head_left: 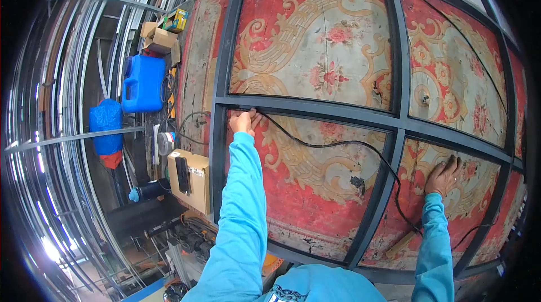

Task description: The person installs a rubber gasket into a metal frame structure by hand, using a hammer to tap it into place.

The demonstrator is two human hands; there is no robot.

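A dark metal frame (315,105) of crossing bars lies over a worn red board (293,189) printed with scrolls and flowers. My left hand (243,121) is closed at the underside of the middle bar, close to the frame's left side. A black cable (338,143) runs from its fingers, sagging across the board and over a crossbar to the lower right. Whatever else those fingers may grip is hidden. Within the lower right opening, my right hand (443,178) rests on the board with its fingers stretched out, apart from the cable.
Left of the frame stand a blue jerrycan (145,83), a cardboard box (196,181) with a black phone-like object (182,175) on it, and a blue plastic bag (106,124). Long metal profiles (67,76) fill the far left. A short wood piece (400,245) lies on the board.
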